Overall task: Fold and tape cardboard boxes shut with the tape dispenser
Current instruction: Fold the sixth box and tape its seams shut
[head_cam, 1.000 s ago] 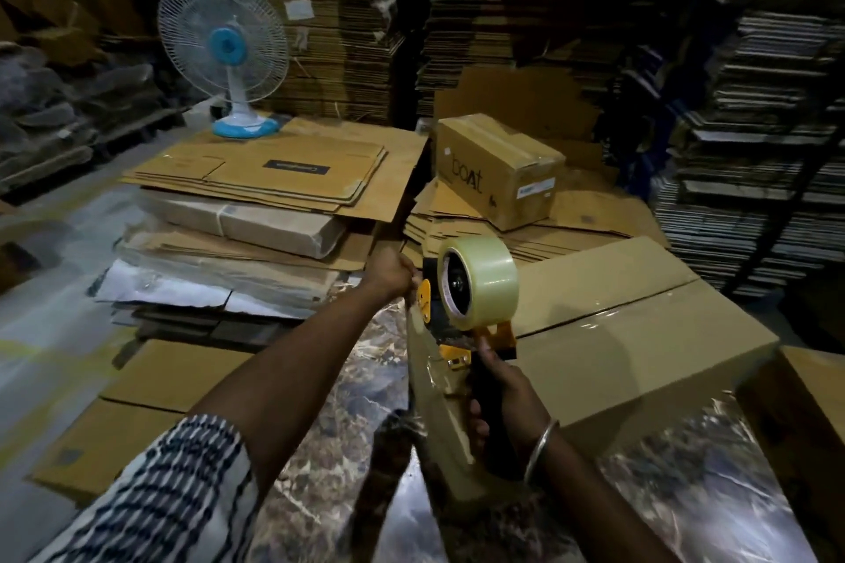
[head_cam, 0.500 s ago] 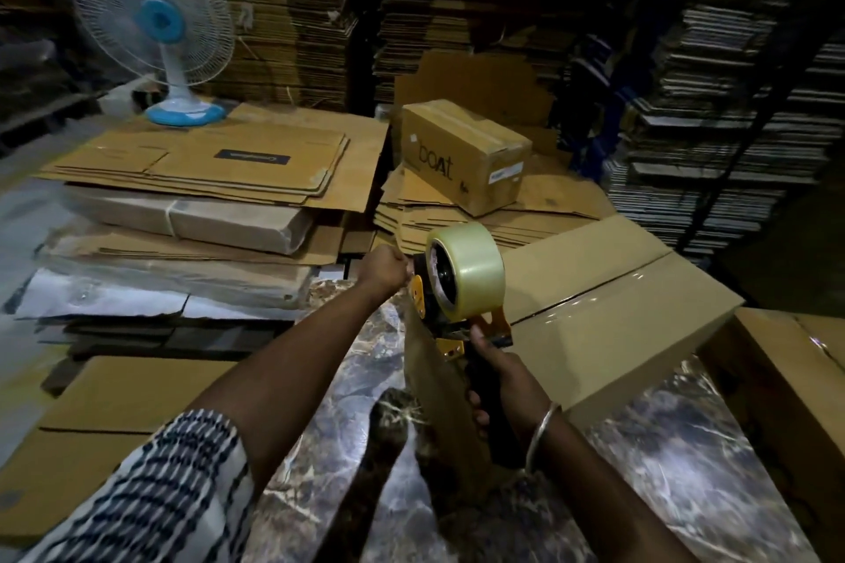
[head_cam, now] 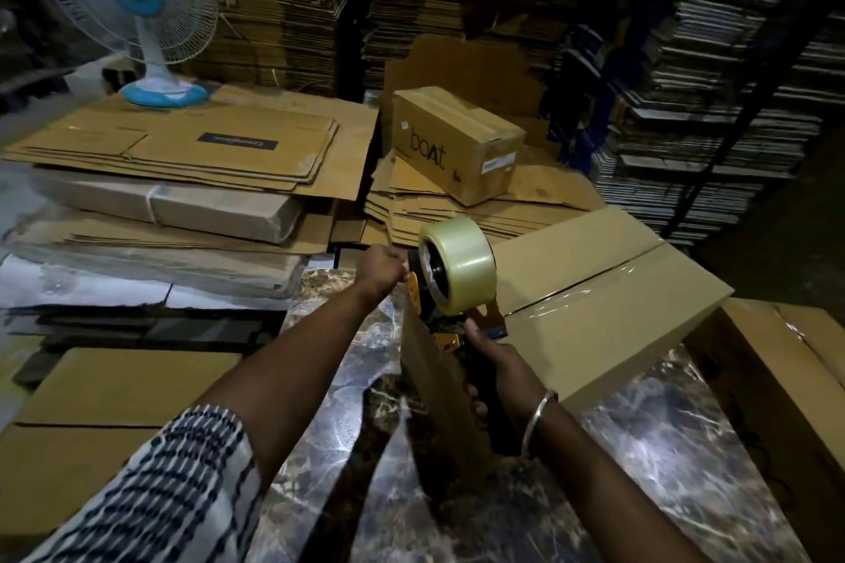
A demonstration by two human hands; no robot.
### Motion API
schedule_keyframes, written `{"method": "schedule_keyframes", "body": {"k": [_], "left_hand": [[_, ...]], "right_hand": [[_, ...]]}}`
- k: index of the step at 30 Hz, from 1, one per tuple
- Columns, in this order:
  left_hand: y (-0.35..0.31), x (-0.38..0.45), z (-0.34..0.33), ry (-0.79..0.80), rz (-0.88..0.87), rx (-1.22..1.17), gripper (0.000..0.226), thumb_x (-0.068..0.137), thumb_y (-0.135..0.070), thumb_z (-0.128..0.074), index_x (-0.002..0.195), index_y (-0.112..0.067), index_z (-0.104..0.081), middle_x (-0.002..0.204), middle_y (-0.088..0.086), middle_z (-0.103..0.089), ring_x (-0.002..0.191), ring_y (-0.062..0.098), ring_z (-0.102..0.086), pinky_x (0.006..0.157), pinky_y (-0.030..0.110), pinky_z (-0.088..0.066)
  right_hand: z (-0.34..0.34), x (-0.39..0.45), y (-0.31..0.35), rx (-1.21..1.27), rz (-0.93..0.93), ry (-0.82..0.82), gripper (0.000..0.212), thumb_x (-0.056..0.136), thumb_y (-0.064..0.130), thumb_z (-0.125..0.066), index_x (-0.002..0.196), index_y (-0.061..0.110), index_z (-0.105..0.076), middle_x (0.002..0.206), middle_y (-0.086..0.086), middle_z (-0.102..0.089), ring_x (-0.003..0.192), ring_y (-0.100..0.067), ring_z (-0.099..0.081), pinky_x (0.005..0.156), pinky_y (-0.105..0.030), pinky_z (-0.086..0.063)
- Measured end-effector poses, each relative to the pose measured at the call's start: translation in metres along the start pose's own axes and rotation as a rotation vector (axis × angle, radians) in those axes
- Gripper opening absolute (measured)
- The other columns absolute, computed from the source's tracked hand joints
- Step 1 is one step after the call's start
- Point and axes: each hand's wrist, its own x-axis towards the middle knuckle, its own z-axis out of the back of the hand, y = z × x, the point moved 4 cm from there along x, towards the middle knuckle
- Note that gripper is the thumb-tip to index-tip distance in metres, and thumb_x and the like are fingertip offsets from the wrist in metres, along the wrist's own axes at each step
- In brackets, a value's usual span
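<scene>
A large cardboard box (head_cam: 608,315) lies on the marble-patterned table (head_cam: 663,448), with clear tape along its top seam. My right hand (head_cam: 500,373) grips the black handle of the tape dispenser (head_cam: 450,288), whose clear tape roll (head_cam: 462,265) stands above the box's near-left end. The dispenser's head sits at the box's end face (head_cam: 439,384). My left hand (head_cam: 382,265) is curled at the far-left corner of the box, right beside the dispenser; what its fingers hold is hidden.
A closed "boat" box (head_cam: 457,151) sits on flattened cartons behind. A blue and white fan (head_cam: 132,14) stands at the back left on stacked flat cardboard (head_cam: 192,151). Another box (head_cam: 786,384) is at right, and flat cartons (head_cam: 105,398) lie at lower left. Tall cardboard stacks fill the background.
The view has shifted a little to the right and down. Both hands and the dispenser stay at the box's near-left end in nearly the same pose.
</scene>
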Motion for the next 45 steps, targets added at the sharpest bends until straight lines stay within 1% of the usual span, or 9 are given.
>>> {"method": "schedule_keyframes", "body": {"k": [8, 16, 20, 25, 28, 31, 34, 38, 45], "left_hand": [[0.009, 0.02, -0.022, 0.056, 0.003, -0.142, 0.017, 0.09, -0.006, -0.059, 0.086, -0.003, -0.075, 0.066, 0.004, -0.06, 0.06, 0.018, -0.053, 0.061, 0.029, -0.044], [0.008, 0.025, -0.029, -0.131, 0.01, -0.155, 0.023, 0.084, -0.017, -0.073, 0.096, -0.017, -0.054, 0.079, -0.002, -0.061, 0.067, 0.02, -0.06, 0.061, 0.039, -0.053], [0.01, 0.031, -0.036, 0.034, -0.036, -0.177, 0.02, 0.093, -0.013, -0.064, 0.074, -0.016, -0.068, 0.067, 0.003, -0.061, 0.06, 0.019, -0.056, 0.061, 0.039, -0.05], [0.018, 0.024, -0.04, 0.218, 0.162, -0.439, 0.036, 0.101, -0.04, -0.055, 0.11, -0.007, -0.064, 0.104, 0.005, -0.068, 0.094, 0.021, -0.065, 0.075, 0.044, -0.052], [0.024, 0.033, -0.035, 0.206, -0.02, -0.252, 0.031, 0.093, -0.035, -0.066, 0.079, -0.008, -0.069, 0.085, 0.012, -0.069, 0.09, 0.023, -0.07, 0.068, 0.043, -0.056], [0.031, 0.041, -0.033, 0.17, -0.194, -0.083, 0.058, 0.087, -0.052, -0.065, 0.056, -0.004, -0.052, 0.058, 0.013, -0.046, 0.058, 0.022, -0.053, 0.046, 0.031, -0.049], [0.038, 0.053, -0.038, 0.183, -0.285, -0.051, 0.064, 0.085, -0.057, -0.059, 0.055, -0.002, -0.045, 0.052, 0.01, -0.037, 0.049, 0.019, -0.033, 0.056, 0.051, -0.048], [0.021, 0.034, -0.034, 0.168, -0.367, -0.009, 0.065, 0.087, -0.066, -0.05, 0.053, -0.012, -0.036, 0.052, 0.005, -0.03, 0.049, 0.019, -0.026, 0.051, 0.042, -0.023], [0.016, 0.027, -0.037, 0.069, -0.381, 0.103, 0.053, 0.1, -0.04, -0.052, 0.054, -0.022, -0.035, 0.053, -0.002, -0.031, 0.048, 0.017, -0.029, 0.056, 0.033, -0.021]], "right_hand": [[0.01, 0.01, 0.01, 0.038, 0.0, -0.045, 0.06, 0.076, 0.066, -0.062, 0.082, 0.007, -0.057, 0.058, -0.008, -0.039, 0.04, -0.017, -0.031, 0.045, -0.023, -0.022], [0.021, 0.016, 0.015, 0.061, -0.091, -0.049, 0.062, 0.074, 0.073, -0.058, 0.064, 0.012, -0.054, 0.057, -0.005, -0.039, 0.041, -0.017, -0.031, 0.043, -0.023, -0.025], [0.019, 0.015, 0.016, 0.093, -0.092, -0.043, 0.059, 0.083, 0.068, -0.055, 0.06, 0.014, -0.056, 0.057, -0.005, -0.038, 0.041, -0.017, -0.029, 0.044, -0.023, -0.021], [0.02, 0.015, 0.017, 0.087, -0.096, -0.065, 0.058, 0.085, 0.068, -0.055, 0.06, 0.016, -0.062, 0.058, -0.004, -0.039, 0.042, -0.017, -0.028, 0.045, -0.024, -0.02], [0.019, 0.015, 0.019, 0.074, -0.111, -0.062, 0.059, 0.078, 0.071, -0.057, 0.068, 0.013, -0.059, 0.058, -0.004, -0.038, 0.043, -0.017, -0.028, 0.046, -0.024, -0.02], [0.017, 0.013, 0.02, 0.06, -0.141, -0.051, 0.06, 0.085, 0.07, -0.053, 0.061, 0.015, -0.057, 0.058, -0.004, -0.037, 0.043, -0.017, -0.027, 0.047, -0.025, -0.019], [0.017, 0.01, 0.022, 0.03, -0.159, -0.052, 0.059, 0.088, 0.069, -0.052, 0.073, 0.012, -0.059, 0.056, -0.003, -0.036, 0.043, -0.016, -0.027, 0.045, -0.024, -0.019], [0.02, 0.003, 0.019, -0.026, -0.164, -0.064, 0.062, 0.084, 0.073, -0.055, 0.098, 0.013, -0.06, 0.056, -0.002, -0.037, 0.043, -0.016, -0.027, 0.045, -0.023, -0.019], [0.04, -0.036, 0.006, -0.055, -0.205, -0.092, 0.055, 0.081, 0.071, -0.059, 0.07, 0.017, -0.063, 0.058, -0.004, -0.036, 0.042, -0.015, -0.028, 0.047, -0.024, -0.018]]}}
